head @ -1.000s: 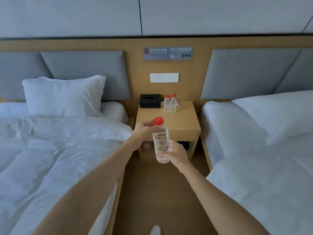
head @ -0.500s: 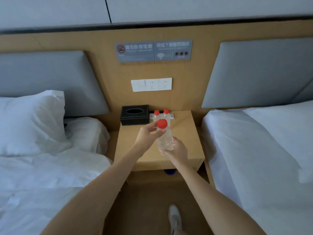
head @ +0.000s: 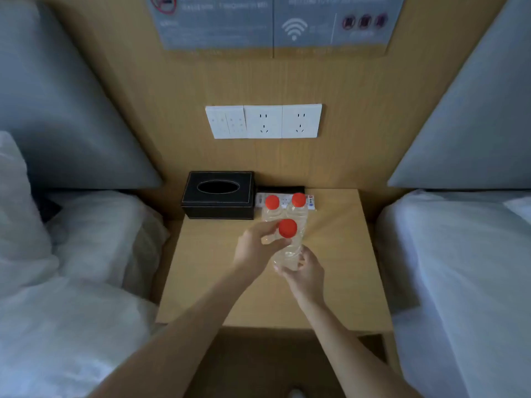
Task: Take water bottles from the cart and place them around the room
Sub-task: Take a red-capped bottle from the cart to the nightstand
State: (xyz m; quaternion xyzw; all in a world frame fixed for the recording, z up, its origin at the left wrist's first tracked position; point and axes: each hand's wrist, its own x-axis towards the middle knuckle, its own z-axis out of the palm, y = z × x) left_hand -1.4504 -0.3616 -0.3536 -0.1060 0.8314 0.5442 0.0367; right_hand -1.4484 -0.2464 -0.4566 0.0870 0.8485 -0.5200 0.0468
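Note:
I hold a clear water bottle with a red cap above the wooden nightstand. My left hand grips its neck just under the cap. My right hand holds its lower body from below. Two more red-capped bottles stand at the back of the nightstand: one on the left and one on the right, just behind the held bottle. The cart is out of view.
A black tissue box sits at the nightstand's back left, with a white card behind the bottles. Beds with white linen flank the nightstand, left and right. Wall sockets are above.
I have stepped closer to the nightstand, and the bottle in both hands has moved forward over its top, near the two standing bottles.

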